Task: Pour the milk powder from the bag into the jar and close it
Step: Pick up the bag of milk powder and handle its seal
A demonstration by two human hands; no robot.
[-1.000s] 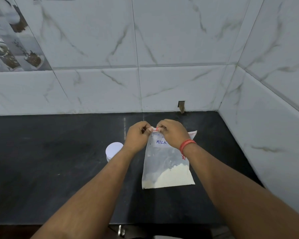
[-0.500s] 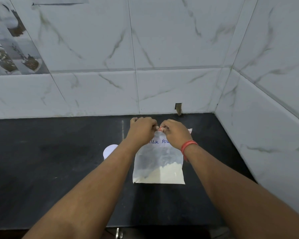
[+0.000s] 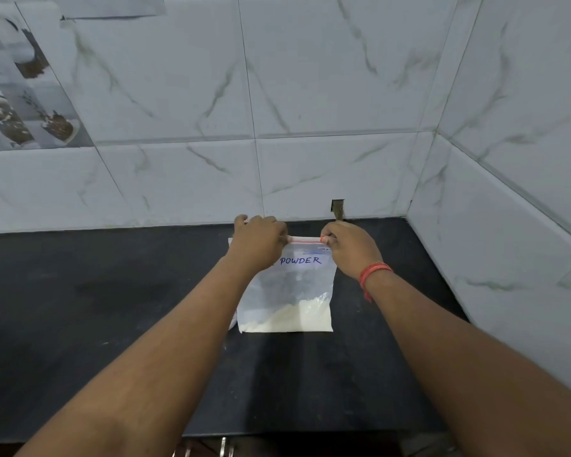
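Your left hand and right hand each pinch the red zip strip along the top of the clear plastic bag of pale milk powder, fingers closed tight on its two ends. The bag stands upright on the black stone counter, close to the white marble-tiled wall. A red thread band circles your right wrist.
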